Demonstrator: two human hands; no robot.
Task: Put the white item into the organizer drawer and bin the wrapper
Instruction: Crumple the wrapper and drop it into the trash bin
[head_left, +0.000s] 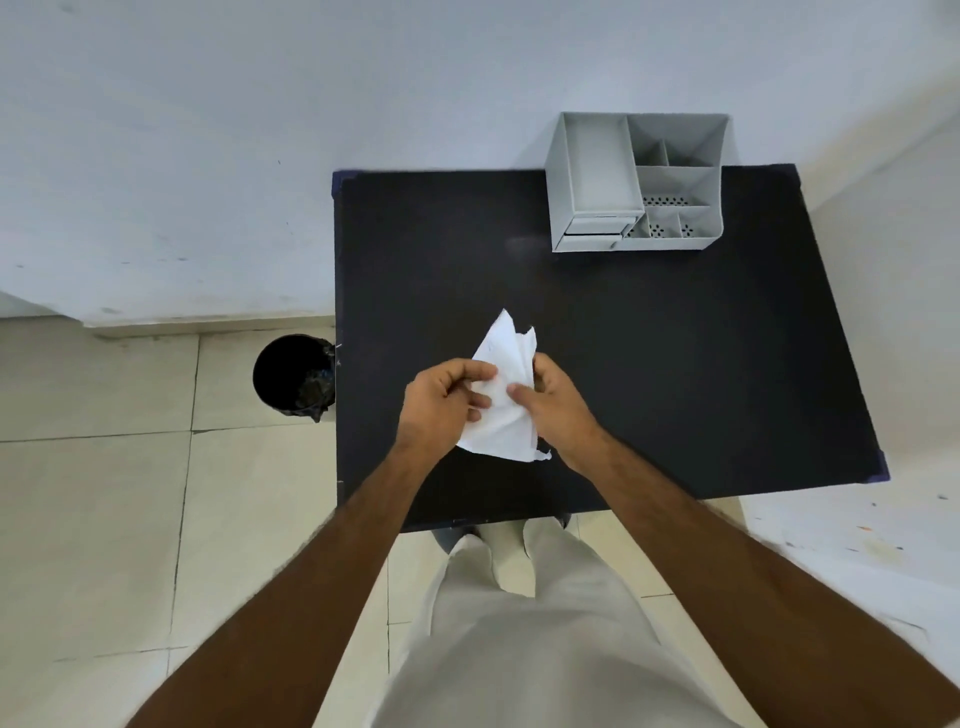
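Observation:
A crumpled white paper wrapper (506, 358) is held over the near middle of the black table (675, 364). My left hand (441, 402) grips its left side and my right hand (553, 402) grips its right side, thumbs pressing into the paper. Torn edges stick up at the top. Whatever white item lies inside is hidden by the paper. The grey desk organizer (636, 184) stands at the table's far edge, right of centre; its small drawer (595, 235) at the front left looks slightly pulled out.
A black bin (293, 376) with a dark liner stands on the tiled floor, touching the table's left side. A pale wall runs behind the table. My legs in light trousers are at the near edge.

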